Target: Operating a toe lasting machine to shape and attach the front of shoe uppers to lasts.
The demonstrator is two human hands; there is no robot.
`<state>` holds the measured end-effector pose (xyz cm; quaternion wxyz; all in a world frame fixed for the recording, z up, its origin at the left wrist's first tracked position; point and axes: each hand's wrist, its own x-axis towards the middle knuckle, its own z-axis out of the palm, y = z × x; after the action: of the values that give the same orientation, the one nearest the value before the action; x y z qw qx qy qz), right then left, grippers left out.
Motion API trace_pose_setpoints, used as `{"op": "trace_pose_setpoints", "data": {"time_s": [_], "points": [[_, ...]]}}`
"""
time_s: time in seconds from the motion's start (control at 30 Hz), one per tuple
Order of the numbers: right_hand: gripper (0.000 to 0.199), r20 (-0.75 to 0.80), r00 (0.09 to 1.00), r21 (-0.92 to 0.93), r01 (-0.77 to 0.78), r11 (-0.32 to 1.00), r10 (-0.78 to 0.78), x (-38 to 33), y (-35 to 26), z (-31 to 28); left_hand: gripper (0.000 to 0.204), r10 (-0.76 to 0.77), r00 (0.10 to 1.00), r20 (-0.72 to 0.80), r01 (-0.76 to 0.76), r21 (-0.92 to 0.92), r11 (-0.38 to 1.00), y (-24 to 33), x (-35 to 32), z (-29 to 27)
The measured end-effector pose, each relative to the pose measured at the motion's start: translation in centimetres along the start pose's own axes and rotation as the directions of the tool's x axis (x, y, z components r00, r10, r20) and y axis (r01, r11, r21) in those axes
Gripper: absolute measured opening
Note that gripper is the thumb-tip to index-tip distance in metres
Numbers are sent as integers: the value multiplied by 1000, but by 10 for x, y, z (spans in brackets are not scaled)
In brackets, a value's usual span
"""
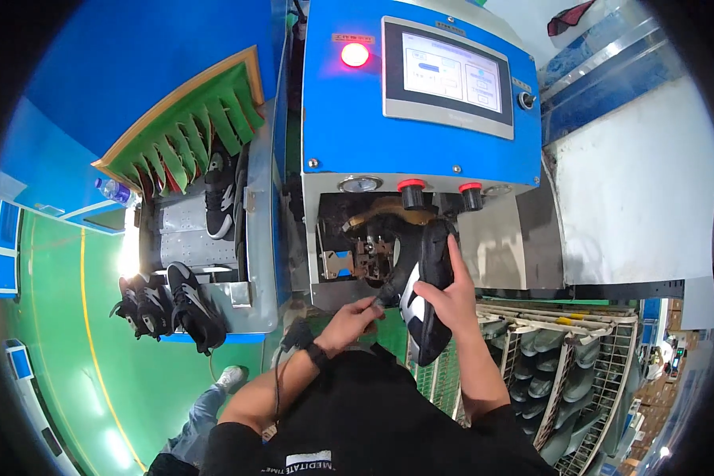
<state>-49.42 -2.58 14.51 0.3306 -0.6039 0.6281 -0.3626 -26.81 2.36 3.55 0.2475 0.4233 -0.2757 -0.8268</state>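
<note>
A black shoe with white side panels and a white patch [425, 317] stands on end in front of the blue machine [341, 119]. My right hand [452, 297] is closed around it, thumb across the side and index finger stretched along its edge. Left of the shoe, my left hand [357, 319] is closed at the fingertips, next to a small dark piece [385, 297]. Whether that piece belongs to the shoe cannot be made out. Just beyond both hands is the machine's opening, with metal clamp parts [373, 258] inside.
A lit red lamp [355, 55], touch screen [451, 75] and red-black knobs [411, 193] are on the machine. Several shoes [194, 309] lie on the conveyor at left under green flaps [190, 147]. A wire rack [567, 389] with grey shoe-shaped pieces stands at right.
</note>
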Motion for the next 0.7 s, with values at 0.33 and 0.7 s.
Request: {"op": "trace_pose_setpoints", "data": {"time_s": [0.33,0.7], "points": [[104,122,955,-744,-91,662,269,44,-24,62,29,-200,980,7,192,-316,929,-39,58,-20],[104,16,978,-753,-125,646,207,50,-23,82,32,-130,939,-320,84,-153,985,-39,3,-89]]}}
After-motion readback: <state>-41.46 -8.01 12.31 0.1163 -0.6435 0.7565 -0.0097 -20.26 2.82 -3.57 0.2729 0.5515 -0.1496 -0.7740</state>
